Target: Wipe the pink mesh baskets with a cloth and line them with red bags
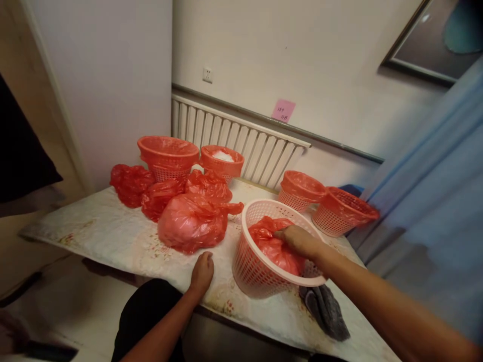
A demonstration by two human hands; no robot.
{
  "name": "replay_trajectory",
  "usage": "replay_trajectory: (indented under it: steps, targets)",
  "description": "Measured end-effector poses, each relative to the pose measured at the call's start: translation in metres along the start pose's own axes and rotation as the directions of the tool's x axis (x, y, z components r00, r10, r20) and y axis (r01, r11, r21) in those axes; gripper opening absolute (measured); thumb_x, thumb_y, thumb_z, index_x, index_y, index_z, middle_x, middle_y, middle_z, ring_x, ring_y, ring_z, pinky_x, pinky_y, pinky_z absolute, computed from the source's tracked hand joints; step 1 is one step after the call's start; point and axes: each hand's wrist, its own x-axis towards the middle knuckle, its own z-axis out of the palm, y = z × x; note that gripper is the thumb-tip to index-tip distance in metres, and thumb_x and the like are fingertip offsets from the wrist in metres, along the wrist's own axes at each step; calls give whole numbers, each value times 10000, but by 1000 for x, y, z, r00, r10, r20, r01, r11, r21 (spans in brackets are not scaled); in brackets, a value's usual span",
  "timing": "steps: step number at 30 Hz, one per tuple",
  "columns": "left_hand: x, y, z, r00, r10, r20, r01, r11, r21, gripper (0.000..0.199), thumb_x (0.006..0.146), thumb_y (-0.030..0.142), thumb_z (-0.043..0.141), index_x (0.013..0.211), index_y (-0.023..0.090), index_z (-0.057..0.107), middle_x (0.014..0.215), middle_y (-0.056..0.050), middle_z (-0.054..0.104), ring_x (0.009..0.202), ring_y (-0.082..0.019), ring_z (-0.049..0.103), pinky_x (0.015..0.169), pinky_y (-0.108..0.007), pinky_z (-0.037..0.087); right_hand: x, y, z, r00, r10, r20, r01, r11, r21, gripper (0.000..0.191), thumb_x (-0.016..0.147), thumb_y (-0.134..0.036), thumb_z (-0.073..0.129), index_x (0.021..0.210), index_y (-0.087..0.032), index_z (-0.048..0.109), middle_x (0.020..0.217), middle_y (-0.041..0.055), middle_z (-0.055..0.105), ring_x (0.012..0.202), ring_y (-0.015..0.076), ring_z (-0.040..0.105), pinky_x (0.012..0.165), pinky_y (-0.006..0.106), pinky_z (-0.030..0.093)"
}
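Note:
A pale pink perforated basket [251, 269] stands near the table's front edge, with a red plastic bag [273, 246] inside it. My right hand [296, 241] reaches into this basket, its fingers closed on the bag's gathered top. My left hand [203, 271] rests on the table edge left of the basket, fingers curled and pressed together, with nothing visible in them. Just beyond it lies a full, knotted red bag [192, 223]. More red bags [132, 183] are grouped behind and to its left.
Baskets lined with red bags stand at the back left [168, 153] and back right [302, 186]. A dark grey cloth [328, 311] lies right of the near basket. A radiator [241, 138] is behind the table, a blue curtain [433, 216] at the right.

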Motion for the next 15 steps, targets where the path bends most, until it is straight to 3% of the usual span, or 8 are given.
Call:
replay_trajectory:
  steps: [3, 5, 7, 9, 11, 15]
  targets:
    - [6, 40, -22, 992, -15, -127, 4, 997, -81, 300, 949, 212, 337, 1164, 105, 516, 1096, -140, 625, 993, -217, 626, 868, -377, 526, 4, -8, 1, 1000, 27, -1, -27, 1000, -7, 282, 858, -151, 427, 781, -151, 699, 860, 93, 729, 779, 190, 623, 723, 264, 428]
    - [2, 75, -44, 977, 36, -210, -63, 990, -122, 393, 979, 284, 324, 1325, 111, 392, 1277, -168, 539, 1142, -216, 569, 961, -390, 490, 3, -9, 1, 998, 52, -17, -52, 999, -1, 277, 865, -158, 429, 757, -155, 685, 855, 91, 727, 770, 183, 615, 710, 259, 418]
    - [-6, 109, -65, 913, 250, -322, -320, 929, -188, 473, 983, 330, 360, 1405, 118, 325, 1402, -193, 443, 1311, -255, 444, 1057, -446, 415, -1, -6, 1, 997, 57, -54, -57, 998, 10, 275, 863, -153, 426, 729, -162, 666, 834, 79, 722, 748, 179, 606, 691, 261, 404]
    - [-14, 135, -81, 824, 479, -303, -541, 824, -169, 534, 991, 390, 356, 1458, 143, 280, 1462, -190, 394, 1375, -272, 366, 1112, -484, 350, -7, 1, 0, 993, 56, -100, -53, 998, 33, 276, 856, -146, 417, 710, -168, 650, 799, 58, 711, 717, 173, 596, 669, 262, 391]
    - [-18, 151, -87, 768, 603, -214, -635, 760, -136, 532, 994, 444, 327, 1442, 157, 336, 1461, -180, 421, 1386, -288, 348, 1113, -511, 337, -14, 8, -2, 984, 66, -163, -54, 996, 76, 275, 850, -151, 408, 709, -172, 643, 764, 36, 694, 692, 162, 581, 654, 255, 385]
    - [-17, 157, -79, 766, 627, -141, -639, 765, -75, 423, 993, 404, 353, 1289, 151, 517, 1385, -167, 521, 1373, -304, 364, 1091, -537, 359, -30, 21, -11, 943, 89, -320, -37, 986, 165, 197, 780, -161, 454, 681, -174, 623, 688, 5, 652, 649, 139, 548, 629, 234, 381]
